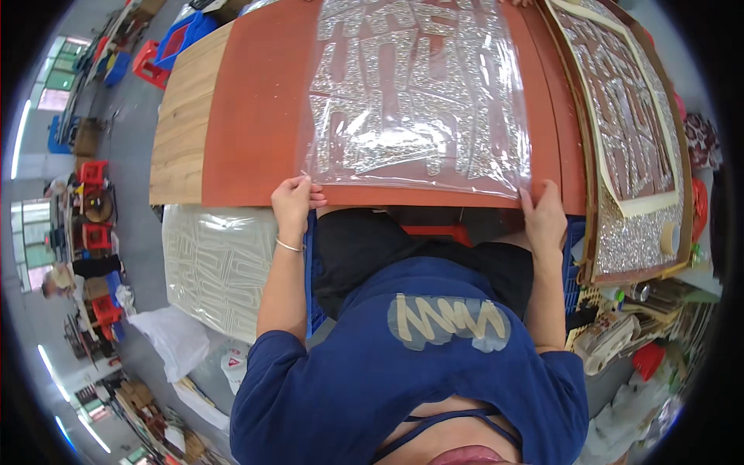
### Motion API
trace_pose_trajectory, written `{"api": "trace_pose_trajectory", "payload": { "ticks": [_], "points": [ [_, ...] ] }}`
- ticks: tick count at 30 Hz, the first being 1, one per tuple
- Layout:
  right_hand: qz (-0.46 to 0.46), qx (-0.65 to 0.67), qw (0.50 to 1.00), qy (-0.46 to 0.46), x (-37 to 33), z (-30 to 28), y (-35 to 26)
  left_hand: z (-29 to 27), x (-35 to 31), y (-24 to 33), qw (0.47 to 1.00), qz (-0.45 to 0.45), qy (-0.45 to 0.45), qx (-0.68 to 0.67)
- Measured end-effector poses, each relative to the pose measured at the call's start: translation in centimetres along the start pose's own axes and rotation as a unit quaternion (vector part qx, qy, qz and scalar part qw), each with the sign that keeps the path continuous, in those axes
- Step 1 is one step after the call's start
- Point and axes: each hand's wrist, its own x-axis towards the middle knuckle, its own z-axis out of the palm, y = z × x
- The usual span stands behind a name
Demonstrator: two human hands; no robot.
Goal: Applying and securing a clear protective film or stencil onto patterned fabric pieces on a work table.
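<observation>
A clear plastic sheet (418, 183) lies over silver glittery cut-out pieces (391, 66) on a reddish-brown board (252, 108). My left hand (293, 203) pinches the sheet's near left corner at the board's front edge. At the near right corner, my right hand (545, 217) has its thumb and fingers closed on the same sheet. Glare hides part of the pieces under the film. At the far edge, part of another person's hand (521, 2) shows beside the sheet.
A wooden tabletop (178, 124) extends left of the board. To the right stands a glittery panel (628, 240) with a cream-edged sheet. A translucent patterned sheet (217, 267) hangs below left. Blue crates (573, 271) flank my legs. Red stools (147, 66) stand far left.
</observation>
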Motion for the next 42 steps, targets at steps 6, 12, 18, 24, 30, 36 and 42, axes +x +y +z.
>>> {"api": "trace_pose_trajectory", "payload": {
  "ticks": [6,12,18,24,30,36,42],
  "points": [
    [-0.306,-0.041,0.949,-0.071,0.1,-1.5,1.0,-0.4,-0.1,0.4,1.0,-0.002,0.001,0.012],
    [-0.382,-0.009,0.903,-0.197,1.1,-3.2,2.0,-0.6,0.1,0.1,1.0,0.0,-0.002,0.012],
    [-0.464,0.092,0.866,-0.163,9.6,-1.4,-6.7,-0.7,0.0,0.3,1.0,-0.006,-0.003,0.025],
    [-0.577,0.055,0.737,-0.347,8.0,3.4,-13.4,-0.7,0.2,0.0,1.0,-0.031,0.003,-0.002],
    [-0.66,0.265,0.604,-0.359,7.1,5.7,-17.8,-1.1,-0.3,0.2,0.999,-0.036,0.017,-0.021],
    [-0.481,0.064,0.809,-0.331,9.8,9.5,-24.3,-0.8,-0.1,0.5,0.996,-0.056,0.007,-0.065],
    [-0.677,0.126,0.692,-0.216,1.3,8.9,-26.4,-2.8,-0.5,1.1,0.986,0.098,0.119,0.06]
  ]
}}
